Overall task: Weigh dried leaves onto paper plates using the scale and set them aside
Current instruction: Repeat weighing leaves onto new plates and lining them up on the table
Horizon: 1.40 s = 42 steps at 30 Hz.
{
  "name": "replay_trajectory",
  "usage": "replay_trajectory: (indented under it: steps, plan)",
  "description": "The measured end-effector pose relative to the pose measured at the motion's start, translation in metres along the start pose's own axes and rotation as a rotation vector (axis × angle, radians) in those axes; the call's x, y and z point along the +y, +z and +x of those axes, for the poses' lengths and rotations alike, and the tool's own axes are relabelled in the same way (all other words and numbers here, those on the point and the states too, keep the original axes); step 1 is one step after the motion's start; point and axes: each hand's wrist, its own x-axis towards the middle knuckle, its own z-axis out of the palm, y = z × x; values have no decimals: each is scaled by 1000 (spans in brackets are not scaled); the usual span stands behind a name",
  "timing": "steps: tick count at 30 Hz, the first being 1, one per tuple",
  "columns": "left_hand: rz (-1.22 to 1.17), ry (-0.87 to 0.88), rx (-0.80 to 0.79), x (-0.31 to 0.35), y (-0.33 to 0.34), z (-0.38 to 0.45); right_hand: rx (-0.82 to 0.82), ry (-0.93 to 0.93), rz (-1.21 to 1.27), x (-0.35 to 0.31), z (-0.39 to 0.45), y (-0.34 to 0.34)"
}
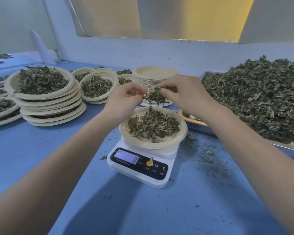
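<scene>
both forearms reach over the scale (140, 165), whose paper plate (182, 133) carries dried leaves. left hand (124, 100) and right hand (185, 94) each pinch one clump (155, 97) above it. light, crumbly stuff; best taken in loose fingertip pinches.

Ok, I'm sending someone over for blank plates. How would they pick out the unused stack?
Start at the white scale near the middle of the blue table. Look straight past the plate of leaves on it, behind both hands; the stack of empty plates stands there, left of the big leaf heap. It is the only stack whose top plate holds no leaves.
</scene>
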Motion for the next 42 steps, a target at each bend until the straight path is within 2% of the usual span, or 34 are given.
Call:
replay_trajectory:
  steps: [16, 22, 24, 26, 28, 30, 31, 33, 36, 40, 42]
  plan:
    - [-25, 5, 3, -2, 12, 3, 22, 67, 72, 13, -8, -1]
    - [6, 0, 13, -5, 15, 5, 0, 13, 61, 8, -7, 3]
    - [7, 13, 17, -6, 14, 5, 51, 48, 14, 13, -6, -2]
    - [13, 16, 33, -9, 11, 6, 74, 160, -159, 27, -5, -11]
    - [27, 4, 58, -12, 7, 7, -63, 359, -469, 43, -4, -20]
    - [44, -8, 74, -16, 5, 10, -258, 432, -654, 48, -7, -22]
    - [53, -13, 77, -18, 4, 11, -312, 388, -620, 48, -8, -20]
    - [74, -28, 75, -21, 4, 12, -368, 251, -358, 46, -12, -14]
    - [95, -70, 35, -27, 1, 11, -482, 190, -13, 42, -20, -10]
    - [150, -201, -99, -36, -5, 6, -786, 283, 185, 42, -28, -14]
    - [103, -274, -165, -39, -5, 3, -842, 258, 173, 40, -30, -13]
